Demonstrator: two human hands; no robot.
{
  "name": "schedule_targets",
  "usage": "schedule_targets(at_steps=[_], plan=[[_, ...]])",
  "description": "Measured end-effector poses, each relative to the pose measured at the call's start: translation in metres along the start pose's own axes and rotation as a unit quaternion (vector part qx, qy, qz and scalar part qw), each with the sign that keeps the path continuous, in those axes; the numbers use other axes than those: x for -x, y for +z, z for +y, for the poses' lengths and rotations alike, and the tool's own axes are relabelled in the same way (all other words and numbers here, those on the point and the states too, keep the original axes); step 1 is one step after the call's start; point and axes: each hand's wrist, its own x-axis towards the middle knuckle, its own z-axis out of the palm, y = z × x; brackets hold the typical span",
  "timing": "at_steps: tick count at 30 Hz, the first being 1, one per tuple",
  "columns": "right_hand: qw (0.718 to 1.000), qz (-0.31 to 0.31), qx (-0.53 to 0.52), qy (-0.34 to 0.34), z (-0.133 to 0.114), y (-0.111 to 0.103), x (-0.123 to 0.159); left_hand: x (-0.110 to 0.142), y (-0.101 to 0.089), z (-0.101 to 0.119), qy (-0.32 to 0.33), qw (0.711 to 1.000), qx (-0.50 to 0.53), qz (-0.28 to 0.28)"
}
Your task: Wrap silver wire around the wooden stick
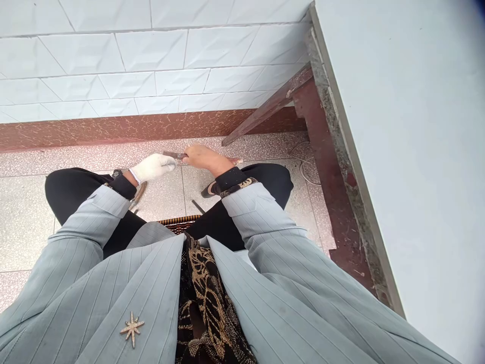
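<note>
My left hand (153,167) wears a white glove and is closed, its fingers curled in front of my lap. Whatever it may hold is hidden. Bare and closed, my right hand (202,155) grips a slim brown stick-like piece (173,154). One end of that piece sticks out leftward above the gloved fingers, and whether they touch it I cannot tell. A pale tip (237,161) shows on the other side of the right hand, by the wrist. Below the left wrist lies a curved brown piece (139,196), partly hidden by the sleeve.
A white tabletop (424,151) fills the right side, above a dark red wooden frame (322,151) with a slanting leg. Thin cable (305,172) lies on the floor there. White tiled wall (151,45) stands ahead. Beneath me is a woven seat (178,222).
</note>
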Motion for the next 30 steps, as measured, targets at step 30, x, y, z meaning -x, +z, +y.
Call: schedule_targets(at_steps=[30], plan=[[0.99,0.083,-0.108,0.023,0.012,-0.017,0.009,0.003,-0.001,0.017,-0.015,0.984,0.177,0.009]])
